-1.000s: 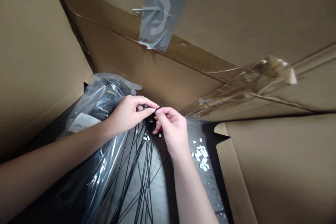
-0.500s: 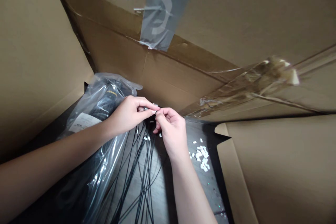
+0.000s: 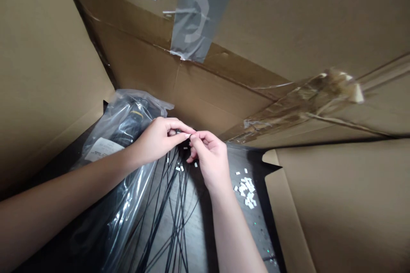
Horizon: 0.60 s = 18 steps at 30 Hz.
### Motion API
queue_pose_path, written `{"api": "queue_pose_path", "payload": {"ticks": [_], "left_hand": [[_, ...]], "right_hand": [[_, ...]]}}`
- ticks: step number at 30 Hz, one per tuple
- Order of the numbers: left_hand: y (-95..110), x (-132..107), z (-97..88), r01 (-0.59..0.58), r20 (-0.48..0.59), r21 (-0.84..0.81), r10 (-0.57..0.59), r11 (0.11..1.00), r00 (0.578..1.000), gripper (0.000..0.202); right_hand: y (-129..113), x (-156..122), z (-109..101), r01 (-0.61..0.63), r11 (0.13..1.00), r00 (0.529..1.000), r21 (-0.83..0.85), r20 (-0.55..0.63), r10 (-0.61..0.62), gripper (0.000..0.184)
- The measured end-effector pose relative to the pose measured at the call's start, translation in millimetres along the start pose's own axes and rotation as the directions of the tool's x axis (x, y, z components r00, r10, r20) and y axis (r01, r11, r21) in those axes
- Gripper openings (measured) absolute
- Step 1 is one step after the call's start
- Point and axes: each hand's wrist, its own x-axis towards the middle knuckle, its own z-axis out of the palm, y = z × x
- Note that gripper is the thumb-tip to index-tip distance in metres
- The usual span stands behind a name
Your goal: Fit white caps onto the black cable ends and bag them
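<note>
My left hand (image 3: 163,134) reaches in from the left with thumb and forefinger pinched together. Its fingertips meet those of my right hand (image 3: 208,151), which is also closed in a pinch. Between the two sets of fingertips shows a small dark bit that looks like the end of a black wire; the fingers hide most of it. Below the hands, a loose spread of thin black wires (image 3: 173,209) runs toward me over the grey table (image 3: 195,230). Several small white pieces (image 3: 180,168) lie among the wires, just under my fingers.
A clear plastic bag (image 3: 124,187) with black wires inside and a white label lies on the left. On the right sits a pile of small white pieces (image 3: 248,190). Cardboard walls (image 3: 256,30) with tape rise at the back and both sides.
My right hand and forearm have shifted very slightly to the right. The pinch of both hands stays together, and the wires and white pieces lie as before.
</note>
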Motion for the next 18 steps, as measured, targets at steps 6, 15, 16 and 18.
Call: {"api": "queue_pose_path", "payload": {"ticks": [6,15,16,18], "left_hand": [[-0.9,-1.2,0.7,0.056,-0.025,0.058,-0.054,0.997,0.998,0.019],[-0.9,-1.1,0.5,0.067,-0.055,-0.005,-0.067,0.998,0.996,0.018],[-0.8,-1.1,0.3,0.06,-0.061,-0.02,-0.061,0.998,0.996,0.018],[-1.0,-1.1,0.0,0.052,-0.064,-0.031,-0.053,0.998,0.997,0.019]], "right_hand": [[7.4,3.8,-9.2,-0.038,0.999,0.997,0.034,0.062,0.036,0.027],[9.7,4.2,-11.2,-0.058,0.996,0.997,0.072,0.063,0.054,0.029],[9.4,4.4,-11.6,-0.063,0.994,0.997,0.089,0.052,0.058,0.029],[8.1,4.3,-12.1,-0.07,0.993,0.997,0.099,0.041,0.066,0.031]]}}
